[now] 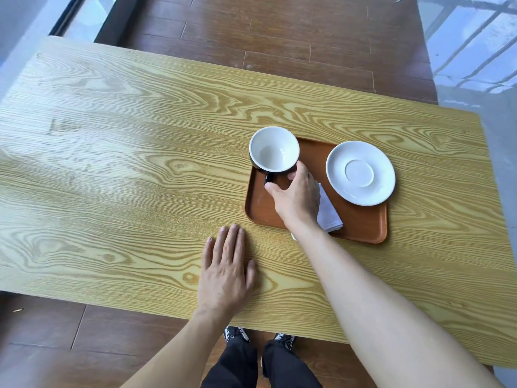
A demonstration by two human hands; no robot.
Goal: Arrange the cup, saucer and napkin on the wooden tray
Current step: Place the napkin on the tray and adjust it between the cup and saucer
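A brown wooden tray (361,222) lies on the right half of the table. A cup (272,149), white inside and dark outside, is at the tray's far left corner, and my right hand (296,197) grips it at the dark handle and lower side. Whether the cup rests on the tray or hangs just above it, I cannot tell. A white saucer (360,172) sits on the tray's right side, overlapping its far right edge. A folded white napkin (330,214) lies on the tray between them, partly hidden under my right hand. My left hand (226,273) rests flat on the table, fingers apart.
The table (126,177) has a light wood-grain top with its near edge just above my feet. Dark wooden floor surrounds it, and glass panels stand at the far left and right.
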